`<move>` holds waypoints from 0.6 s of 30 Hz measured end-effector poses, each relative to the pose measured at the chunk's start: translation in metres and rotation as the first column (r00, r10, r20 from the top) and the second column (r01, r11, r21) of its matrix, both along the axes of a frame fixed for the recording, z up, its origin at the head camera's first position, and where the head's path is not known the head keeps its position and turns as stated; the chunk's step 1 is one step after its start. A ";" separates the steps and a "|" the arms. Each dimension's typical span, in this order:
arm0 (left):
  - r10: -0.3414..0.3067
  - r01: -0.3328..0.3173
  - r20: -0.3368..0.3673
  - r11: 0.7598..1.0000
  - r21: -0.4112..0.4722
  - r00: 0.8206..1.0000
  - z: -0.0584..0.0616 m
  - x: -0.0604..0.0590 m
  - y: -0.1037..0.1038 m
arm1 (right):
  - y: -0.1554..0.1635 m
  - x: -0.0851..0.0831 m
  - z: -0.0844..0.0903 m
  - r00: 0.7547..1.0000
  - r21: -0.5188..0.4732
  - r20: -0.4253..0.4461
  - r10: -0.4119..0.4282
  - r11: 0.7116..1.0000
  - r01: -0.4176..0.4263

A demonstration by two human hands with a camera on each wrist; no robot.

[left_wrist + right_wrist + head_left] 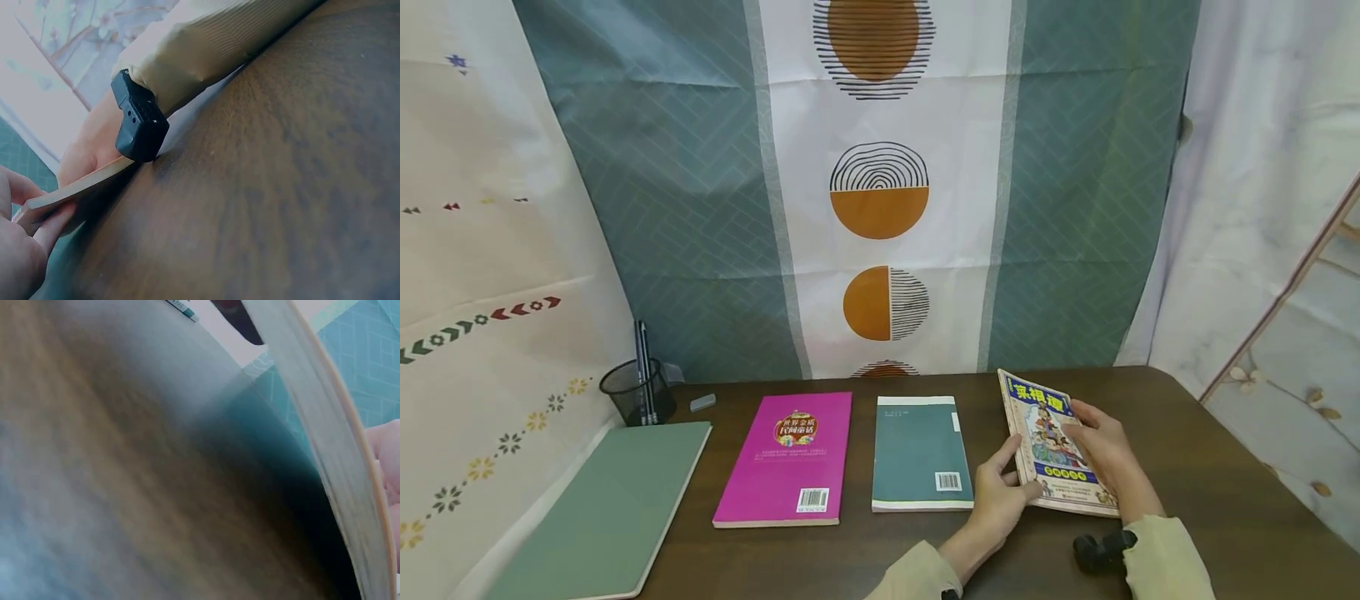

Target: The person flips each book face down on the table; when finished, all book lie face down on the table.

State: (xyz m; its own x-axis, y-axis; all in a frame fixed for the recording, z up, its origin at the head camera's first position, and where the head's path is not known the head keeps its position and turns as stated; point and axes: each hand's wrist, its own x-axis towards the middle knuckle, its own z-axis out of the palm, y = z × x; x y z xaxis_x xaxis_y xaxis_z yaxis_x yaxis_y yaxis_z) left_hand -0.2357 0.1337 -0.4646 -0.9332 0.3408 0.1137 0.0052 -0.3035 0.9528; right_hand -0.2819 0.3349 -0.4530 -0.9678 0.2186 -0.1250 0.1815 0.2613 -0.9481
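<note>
Head view: illustrated book at bench right, its left edge raised. Left hand pinches that edge w/ thumb + fingers; right hand lies flat on cover, fingers straight. Teal book just left, pink book beyond.

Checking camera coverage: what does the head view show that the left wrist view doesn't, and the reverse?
Head only: the pink paperback book, teal paperback book, green notebook, black mesh pen cup and patterned curtain backdrop, plus the illustrated cover of the colourful comic book.

Left wrist only: that comic book's cream page edge raised off the dark wooden table, and the black wrist camera up close.

Both: left hand and right hand on the comic book.
</note>
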 end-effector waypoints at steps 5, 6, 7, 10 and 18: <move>-0.004 0.003 -0.097 1.000 -0.005 0.995 0.002 0.000 0.000 | -0.006 -0.001 0.003 0.999 -0.010 -0.023 0.022 1.000 -0.022; -0.003 0.002 -0.121 1.000 -0.010 0.993 0.003 -0.001 0.000 | -0.008 -0.002 0.004 0.999 -0.007 -0.026 0.025 1.000 -0.026; -0.001 -0.001 -0.142 1.000 -0.012 0.990 0.004 -0.001 0.000 | -0.009 -0.003 0.005 0.999 -0.002 -0.030 0.025 1.000 -0.025; 0.009 -0.014 -0.186 1.000 -0.026 0.983 0.004 -0.002 0.000 | -0.014 -0.003 0.008 0.999 0.005 -0.042 0.020 1.000 -0.020; 0.039 -0.058 -0.295 0.997 -0.055 0.955 0.005 0.001 0.000 | -0.026 -0.001 0.017 0.996 0.030 -0.070 0.049 0.998 -0.047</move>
State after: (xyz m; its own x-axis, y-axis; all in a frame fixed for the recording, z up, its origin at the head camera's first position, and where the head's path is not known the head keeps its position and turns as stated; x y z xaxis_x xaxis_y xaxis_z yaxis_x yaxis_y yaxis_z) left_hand -0.2346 0.1338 -0.4596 -0.8775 0.3115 0.3647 0.3005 -0.2358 0.9242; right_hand -0.2825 0.3085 -0.4360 -0.9834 0.1741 -0.0508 0.1013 0.2948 -0.9502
